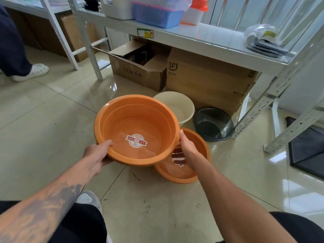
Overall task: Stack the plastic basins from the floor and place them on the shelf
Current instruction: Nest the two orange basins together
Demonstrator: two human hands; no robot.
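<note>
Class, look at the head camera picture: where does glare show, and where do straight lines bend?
Head view: bright glare patches on the glossy tiled floor beside the cardboard boxes; wide-angle distortion bows the white metal shelf and its posts near the edges; the large orange plastic basin stays sharp.

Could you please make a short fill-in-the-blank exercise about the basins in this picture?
1. Both hands hold the large ____ basin by its rim.
2. The left hand has its thumb ____ the rim.
3. The dark basin stands on the ____.
4. The cream basin lies ____ the held basin and the dark one.

Missing words: orange; over; floor; between
</note>
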